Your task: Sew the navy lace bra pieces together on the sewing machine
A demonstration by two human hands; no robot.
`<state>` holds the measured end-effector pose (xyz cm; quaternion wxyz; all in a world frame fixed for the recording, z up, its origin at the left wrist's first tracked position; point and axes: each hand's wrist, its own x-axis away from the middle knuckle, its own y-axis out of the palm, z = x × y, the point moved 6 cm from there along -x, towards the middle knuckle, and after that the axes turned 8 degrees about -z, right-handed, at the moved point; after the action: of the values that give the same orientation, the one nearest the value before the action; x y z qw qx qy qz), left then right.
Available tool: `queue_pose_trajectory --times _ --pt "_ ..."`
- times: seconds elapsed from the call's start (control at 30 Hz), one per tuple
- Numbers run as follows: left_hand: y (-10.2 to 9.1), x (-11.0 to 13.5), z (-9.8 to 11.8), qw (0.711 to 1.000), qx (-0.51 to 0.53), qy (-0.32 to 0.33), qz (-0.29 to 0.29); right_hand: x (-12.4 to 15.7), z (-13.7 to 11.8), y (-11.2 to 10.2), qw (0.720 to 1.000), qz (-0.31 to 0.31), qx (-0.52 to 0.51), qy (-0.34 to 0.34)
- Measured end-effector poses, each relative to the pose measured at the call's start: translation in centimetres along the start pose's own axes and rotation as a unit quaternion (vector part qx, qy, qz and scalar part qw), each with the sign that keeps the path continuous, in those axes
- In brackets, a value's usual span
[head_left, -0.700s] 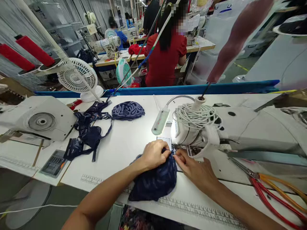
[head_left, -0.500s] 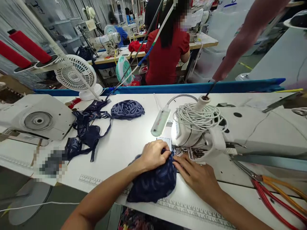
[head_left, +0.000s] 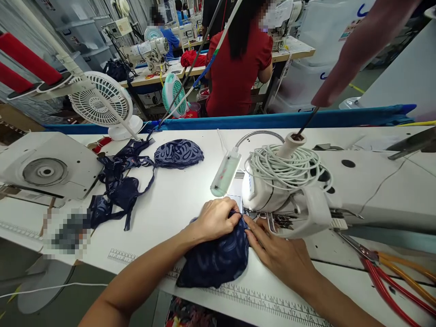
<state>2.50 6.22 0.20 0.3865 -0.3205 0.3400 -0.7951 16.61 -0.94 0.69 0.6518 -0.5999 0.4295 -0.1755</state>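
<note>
A navy patterned bra cup lies at the front of the sewing machine, its upper edge close to the presser foot area. My left hand pinches that edge between thumb and curled fingers. From the other side, my right hand grips the cup's right edge with its fingertips, its other fingers partly hidden below the machine head. The needle itself is hidden. Another navy cup with a swirl pattern rests farther back on the white table.
Navy bra pieces with straps lie left, beside another machine head. A lamp stands behind my left hand. Scissors with orange and red handles lie right. A white fan and a person in red are beyond.
The view has shifted slightly. Both hands stay on the bra cup at the machine, with the right fingertips a little closer to the left hand.
</note>
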Motion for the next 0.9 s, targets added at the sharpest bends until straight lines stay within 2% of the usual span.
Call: queue_pose_trajectory --times 0.13,0.2,0.33,0.47,0.77,0.9 --pt "0.1 -0.5 -0.4 1.000 0.007 0.003 -0.002 0.9 -0.4 0.4 0.998 -0.007 0.019 -0.060" --pt "0.1 -0.8 -0.6 1.000 0.002 0.001 -0.001 1.1 -0.4 0.6 0.998 -0.015 0.007 -0.065" --pt "-0.1 -1.2 -0.7 1.000 -0.018 0.003 0.004 0.7 0.0 0.5 0.999 -0.013 -0.004 -0.040" --pt "-0.3 -1.5 -0.6 0.999 -0.034 0.002 0.006 0.3 0.0 0.1 0.999 -0.007 0.035 -0.031" --pt "-0.5 -2.1 -0.5 1.000 -0.017 0.007 0.000 1.4 1.1 2.0 0.994 -0.052 0.020 0.093" --pt "-0.5 -2.3 -0.7 1.000 -0.011 0.004 -0.007 1.2 0.7 1.7 0.996 -0.038 0.029 0.071"
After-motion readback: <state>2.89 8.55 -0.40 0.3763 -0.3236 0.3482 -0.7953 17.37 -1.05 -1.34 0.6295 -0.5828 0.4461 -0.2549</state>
